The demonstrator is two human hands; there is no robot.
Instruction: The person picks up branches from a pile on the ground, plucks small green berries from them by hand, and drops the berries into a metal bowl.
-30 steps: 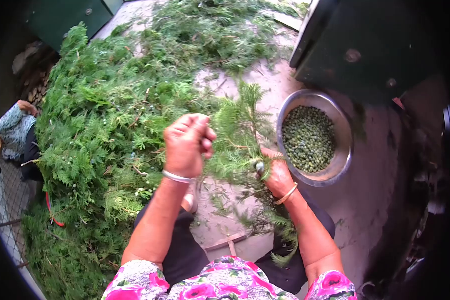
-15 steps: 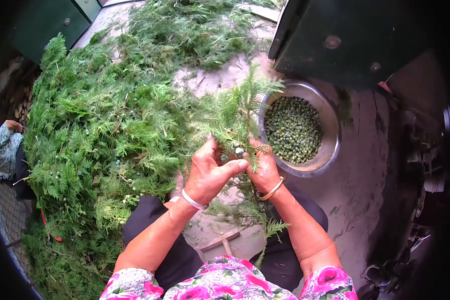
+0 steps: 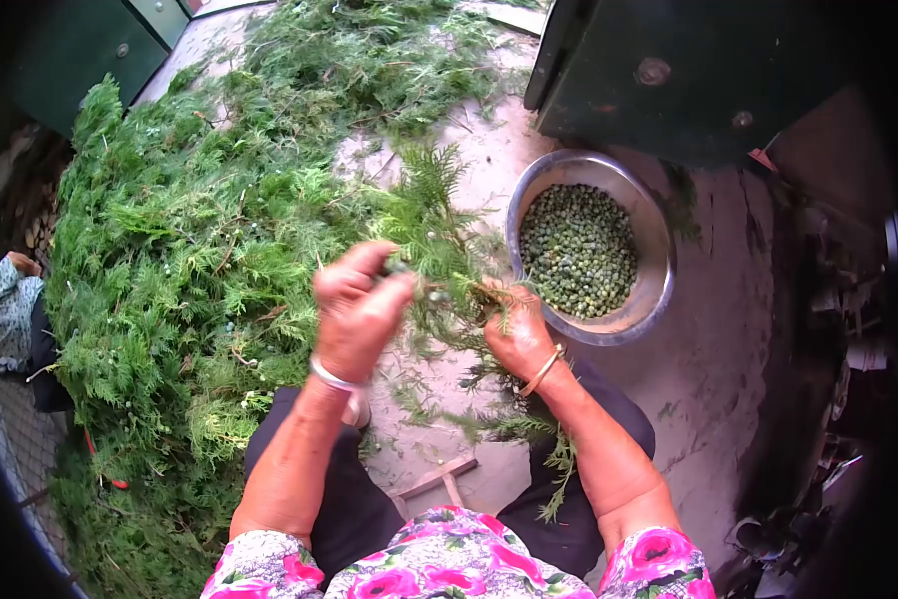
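In my right hand, closed near the bowl, is a leafy cypress branch with its feathery sprays reaching up and left and trailing down toward my knee. A few pale bluish cones show among its leaves. My left hand is just left of the branch, fingers curled and slightly smeared by motion. A dark greenish cone shows at its fingertips. The metal bowl beside my right hand contains many small green cones.
A large heap of cypress branches covers the floor at left and extends to the back. Dark green metal doors stand behind the bowl. A wooden piece lies between my knees. Another person's patterned sleeve is at far left.
My left hand has pulled away from the branch, up and to the left, with a cone at its fingertips. My right hand keeps its hold, and the branch now leans left.
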